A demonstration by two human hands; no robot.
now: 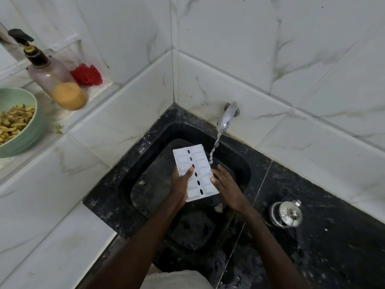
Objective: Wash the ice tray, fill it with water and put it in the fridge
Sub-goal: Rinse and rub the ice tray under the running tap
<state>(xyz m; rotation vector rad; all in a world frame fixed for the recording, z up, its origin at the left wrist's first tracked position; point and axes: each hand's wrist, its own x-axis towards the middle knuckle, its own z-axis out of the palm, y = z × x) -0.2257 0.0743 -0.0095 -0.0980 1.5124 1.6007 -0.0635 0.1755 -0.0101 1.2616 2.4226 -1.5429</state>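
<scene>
White plastic, one ice tray (200, 163) is held over the one black sink (150, 184), with six dark oval holes counted down its middle. It is gripped by the left hand (180, 181), thumb laid across its face. The right hand (226, 184) is spread, fingertips touching its right edge. One water stream (214, 149) falls from one tap (227, 117) at the tray's 1 o'clock. One lidded steel pot (286, 214) is seen at 4 o'clock. One pump bottle (56, 80), one red scrubber (86, 75) and one green bowl (31, 130) are at 10 o'clock.
</scene>
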